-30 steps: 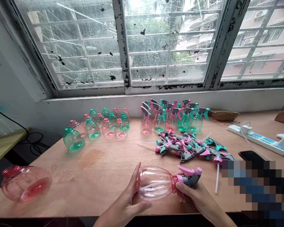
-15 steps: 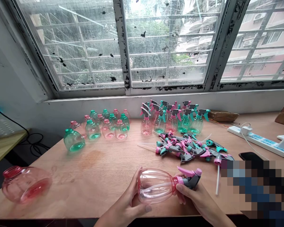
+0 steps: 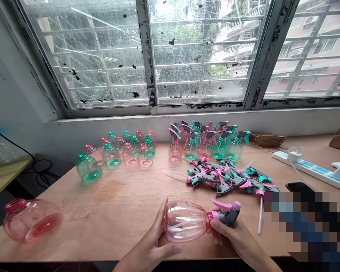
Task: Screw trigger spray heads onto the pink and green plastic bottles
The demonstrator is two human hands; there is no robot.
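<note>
A clear pink spray bottle [image 3: 185, 221] lies sideways in the air between my two hands, its base to the left. My left hand [image 3: 155, 236] is closed around the base end. At the neck, my right hand [image 3: 234, 234] grips the pink collar and the grey-and-pink spray head [image 3: 228, 214], with the thumb on the collar. A white dip tube shows inside the bottle. Behind it lies a heap of loose pink, green and grey spray heads [image 3: 221, 175]. One pink spray head [image 3: 260, 194] at the heap's right edge points its tube toward me.
Open-necked pink and green bottles [image 3: 130, 155] stand at the back left; a pink one [image 3: 31, 221] is at the near left. Bottles with spray heads [image 3: 206, 145] stand by the wall. A power strip [image 3: 311, 168] and phone [image 3: 300, 187] lie right, beside a blurred patch.
Almost nothing differs. Both hands keep their hold on the spray bottle, which has shifted only very slightly.
</note>
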